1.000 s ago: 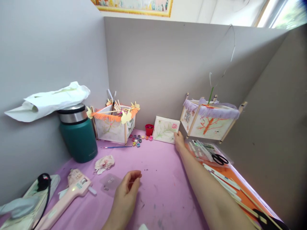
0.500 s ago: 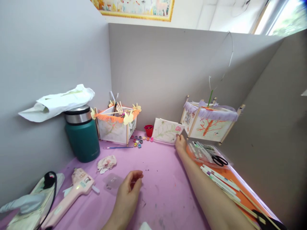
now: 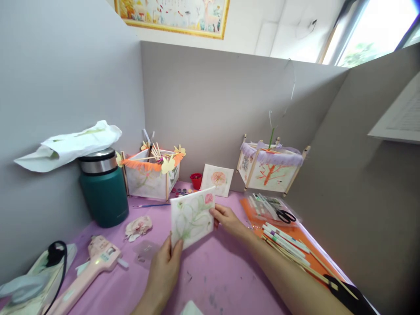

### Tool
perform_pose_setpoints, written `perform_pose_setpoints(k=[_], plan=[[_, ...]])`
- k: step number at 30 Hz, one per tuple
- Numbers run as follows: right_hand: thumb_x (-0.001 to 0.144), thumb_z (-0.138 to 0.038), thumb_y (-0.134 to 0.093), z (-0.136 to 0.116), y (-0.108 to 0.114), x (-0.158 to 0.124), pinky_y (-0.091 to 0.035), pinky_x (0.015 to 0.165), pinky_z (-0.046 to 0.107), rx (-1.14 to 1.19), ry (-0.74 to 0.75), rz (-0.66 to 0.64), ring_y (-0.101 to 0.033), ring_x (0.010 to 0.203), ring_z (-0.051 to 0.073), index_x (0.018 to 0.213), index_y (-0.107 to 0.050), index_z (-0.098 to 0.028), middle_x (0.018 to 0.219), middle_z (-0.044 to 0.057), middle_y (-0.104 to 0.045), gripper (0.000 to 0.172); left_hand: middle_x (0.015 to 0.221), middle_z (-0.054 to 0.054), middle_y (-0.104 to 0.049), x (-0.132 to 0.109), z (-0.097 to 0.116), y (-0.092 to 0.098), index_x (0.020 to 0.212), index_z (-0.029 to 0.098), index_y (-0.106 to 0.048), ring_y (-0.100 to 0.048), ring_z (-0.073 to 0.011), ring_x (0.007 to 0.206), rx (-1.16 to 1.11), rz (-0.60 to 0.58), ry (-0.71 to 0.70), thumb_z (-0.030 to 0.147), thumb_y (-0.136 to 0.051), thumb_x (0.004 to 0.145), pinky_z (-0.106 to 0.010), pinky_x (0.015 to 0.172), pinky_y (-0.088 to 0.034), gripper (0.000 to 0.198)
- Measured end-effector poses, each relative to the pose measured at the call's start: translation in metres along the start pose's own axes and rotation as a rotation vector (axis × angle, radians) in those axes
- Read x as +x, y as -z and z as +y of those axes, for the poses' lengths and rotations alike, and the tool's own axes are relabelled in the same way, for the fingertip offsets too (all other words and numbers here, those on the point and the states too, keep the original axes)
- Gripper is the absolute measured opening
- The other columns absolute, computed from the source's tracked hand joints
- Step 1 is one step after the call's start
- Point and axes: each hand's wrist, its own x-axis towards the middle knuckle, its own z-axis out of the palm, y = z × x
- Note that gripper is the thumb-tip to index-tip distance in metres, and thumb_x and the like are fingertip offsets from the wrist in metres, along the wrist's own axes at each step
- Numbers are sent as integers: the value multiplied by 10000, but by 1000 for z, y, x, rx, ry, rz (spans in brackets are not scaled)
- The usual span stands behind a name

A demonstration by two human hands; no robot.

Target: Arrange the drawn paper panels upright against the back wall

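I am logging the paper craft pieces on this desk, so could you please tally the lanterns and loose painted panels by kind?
Paper lanterns: 2, the orange-fringed lantern and the purple-fringed lantern.
Loose painted panels: 2, the flower panel held between the left hand and right hand, and the second panel leaning on the back wall.
Total: 4

We saw a pink glue gun (image 3: 95, 262) lying near the teal flask (image 3: 104, 192), a crumpled white bag (image 3: 70, 144) on its lid and an orange-fringed lantern (image 3: 149, 173) just beside it.
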Motion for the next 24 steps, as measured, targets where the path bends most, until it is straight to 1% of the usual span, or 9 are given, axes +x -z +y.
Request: perform_pose_setpoints(k=[2, 7, 9, 13, 15, 17, 19, 21, 24], plan=[[830, -543, -509, -4, 5, 3, -436, 510, 242, -9, -31, -39, -504, 505, 106, 826, -606, -173, 617, -20, -547, 383, 540, 8, -522, 1, -2, 2, 761, 189, -543, -519, -205, 553, 43, -30, 60, 527, -417, 827, -296, 567, -355, 367], [747, -504, -592, -5, 39, 28, -343, 426, 185, -107, -80, 397, -477, 513, 83, 808, -635, -170, 745, 14, -618, 343, 567, 3, -558, 6, -5, 2, 786, 205, -550, -550, -232, 607, 68, 3, 69, 526, -427, 812, -304, 608, -360, 345], [745, -482, -612, -6, 42, 31, -334, 429, 172, -80, -105, 272, -473, 518, 76, 846, -652, -167, 742, 13, -628, 334, 580, 0, -568, 7, -5, 3, 818, 203, -556, -555, -237, 618, 63, -10, 70, 518, -429, 806, -308, 620, -366, 340], [761, -442, -638, -13, 25, 19, -370, 467, 174, 47, -195, -262, -498, 501, 71, 971, -654, -177, 639, -25, -600, 338, 527, 24, -512, 5, -4, 2, 870, 203, -562, -535, -223, 564, 41, -32, 81, 507, -415, 810, -291, 568, -341, 343], [736, -438, -664, -16, 20, 13, -386, 462, 185, 70, -211, -316, -516, 492, 82, 924, -644, -169, 594, -34, -581, 329, 563, 19, -534, 3, -4, 1, 912, 201, -558, -538, -218, 566, 24, -44, 76, 495, -420, 813, -293, 570, -354, 340], [685, -460, -687, -16, 25, 15, -403, 439, 206, 71, -183, -121, -512, 461, 96, 841, -619, -155, 553, -33, -566, 350, 748, -30, -618, 2, -5, 0, 987, 189, -540, -563, -215, 625, 7, -25, 61, 481, -437, 807, -311, 622, -394, 358], [647, -483, -684, -16, 38, 26, -418, 429, 224, 58, -119, 196, -487, 426, 98, 785, -571, -164, 504, -46, -536, 365, 976, -92, -627, 2, -6, -2, 1066, 173, -513, -584, -219, 705, 11, -3, 44, 467, -453, 799, -342, 702, -419, 401], [657, -502, -639, -16, 53, 42, -421, 425, 230, 32, -63, 446, -453, 402, 94, 763, -513, -189, 463, -69, -492, 353, 1045, -121, -604, 1, -5, -2, 1103, 155, -497, -588, -230, 756, 43, -11, 37, 447, -448, 798, -369, 763, -414, 425], [703, -495, -564, -15, 63, 66, -400, 408, 228, -37, -50, 571, -422, 386, 98, 761, -477, -213, 436, -84, -447, 300, 946, -104, -604, 0, -1, -1, 1111, 140, -493, -578, -238, 757, 87, -45, 36, 412, -431, 802, -382, 782, -399, 417]])
